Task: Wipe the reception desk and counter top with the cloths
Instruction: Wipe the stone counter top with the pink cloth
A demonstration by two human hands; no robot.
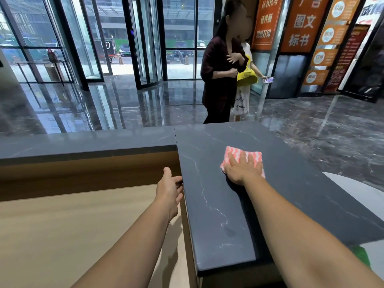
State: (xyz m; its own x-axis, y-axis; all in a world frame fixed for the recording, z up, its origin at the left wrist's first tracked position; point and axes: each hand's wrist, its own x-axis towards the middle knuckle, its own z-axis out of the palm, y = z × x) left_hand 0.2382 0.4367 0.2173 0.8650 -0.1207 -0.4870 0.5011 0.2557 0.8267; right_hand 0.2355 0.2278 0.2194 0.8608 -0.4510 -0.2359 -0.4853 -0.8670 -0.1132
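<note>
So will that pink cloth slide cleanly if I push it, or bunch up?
Probably slides: the counter looks smooth and polished, and the right hand lies flat on the cloth. It looks soft and folded, so likely floppy; uncovered edges may curl or drag. Likely light when lifted.

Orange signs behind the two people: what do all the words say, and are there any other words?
"标书代写", "证件照", "图纸打印": left orange banner.
"广告", "图文", "标书": middle orange banner.
Circle labels on the right orange banner, the dark red board and the white skirt print: too blurred to read.
</note>
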